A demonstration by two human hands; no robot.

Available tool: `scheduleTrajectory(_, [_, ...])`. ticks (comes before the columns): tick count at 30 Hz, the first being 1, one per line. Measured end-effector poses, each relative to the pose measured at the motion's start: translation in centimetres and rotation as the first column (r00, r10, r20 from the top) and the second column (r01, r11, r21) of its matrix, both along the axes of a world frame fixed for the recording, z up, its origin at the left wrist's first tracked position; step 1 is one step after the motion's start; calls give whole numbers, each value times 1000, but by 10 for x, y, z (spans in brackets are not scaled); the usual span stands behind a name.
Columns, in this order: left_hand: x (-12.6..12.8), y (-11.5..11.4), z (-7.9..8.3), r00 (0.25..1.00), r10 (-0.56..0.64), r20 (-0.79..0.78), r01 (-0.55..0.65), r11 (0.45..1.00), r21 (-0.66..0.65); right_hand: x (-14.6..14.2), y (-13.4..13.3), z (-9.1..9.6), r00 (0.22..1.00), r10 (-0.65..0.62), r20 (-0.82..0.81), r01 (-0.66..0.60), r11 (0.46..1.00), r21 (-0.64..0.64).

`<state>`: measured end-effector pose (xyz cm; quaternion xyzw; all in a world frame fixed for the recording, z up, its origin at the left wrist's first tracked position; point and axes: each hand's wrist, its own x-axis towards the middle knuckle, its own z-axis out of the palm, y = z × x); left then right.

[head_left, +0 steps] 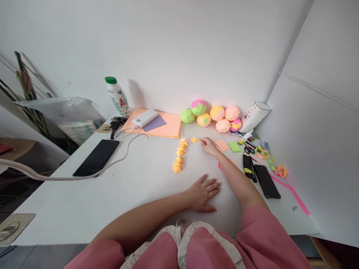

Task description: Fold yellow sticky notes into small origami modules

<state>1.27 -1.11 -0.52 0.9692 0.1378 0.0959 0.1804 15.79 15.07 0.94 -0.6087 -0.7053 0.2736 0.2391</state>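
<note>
My left hand (204, 193) lies flat on the white table with its fingers spread, holding nothing. Further back, my right hand (209, 145) has thumb and fingers pinched together at the right tip of a small orange folded paper piece (194, 140). To the left of that piece, a column of several similar folded paper pieces (179, 158) runs toward me, close together or overlapping. Right of my right hand lie a stack of peach paper squares (222, 145) and a stack of green paper squares (234, 147). My right forearm partly covers some pink and orange paper (220, 165).
Several faceted paper balls (217, 113) sit along the wall. Peach sheets (171, 125) carry a power bank (145, 118), beside a bottle (117, 97). A phone (97, 157) lies left, its cable crossing the table. Scissors (249, 150), a cutter (248, 166) and a black phone (267, 181) lie right.
</note>
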Motion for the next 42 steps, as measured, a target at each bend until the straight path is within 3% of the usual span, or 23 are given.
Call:
scheduleTrajectory(3, [0, 0, 1, 1000, 2, 1, -2, 1000, -5, 5, -35, 4, 996, 76, 48, -78, 996, 44])
scheduleTrajectory(5, [-1, 0, 2, 1000, 1, 2, -1, 1000, -15, 15, -60, 7, 958, 153, 241, -196, 966, 168])
scheduleTrajectory(9, [-3, -1, 3, 1000, -6, 9, 6, 1000, -29, 50, -101, 13, 856, -24, 516, -164, 934, 316])
scheduleTrajectory(13, [-5, -2, 3, 999, 4, 31, -3, 1000, -31, 80, -123, 9, 799, -87, 595, -85, 963, 255])
scheduleTrajectory(17, [-6, -3, 2, 999, 3, 43, -2, 1000, -22, 87, -127, 0, 777, -49, 628, -61, 986, 152])
scheduleTrajectory(21, [-7, -3, 3, 999, 1, 42, 0, 1000, -15, 81, -126, -6, 729, -66, 681, -110, 971, 213])
scheduleTrajectory(29, [-8, -2, 4, 1000, -2, 28, 2, 1000, -19, 71, -131, -7, 642, -68, 764, -149, 966, 211])
scheduleTrajectory(34, [-8, -2, 4, 1000, -3, 8, 3, 1000, -17, 70, -133, 2, 627, -69, 776, -108, 979, 175])
scheduleTrajectory(42, [-8, -3, 5, 1000, -6, 5, 7, 1000, -24, 70, -133, 6, 688, -174, 704, -18, 967, 256])
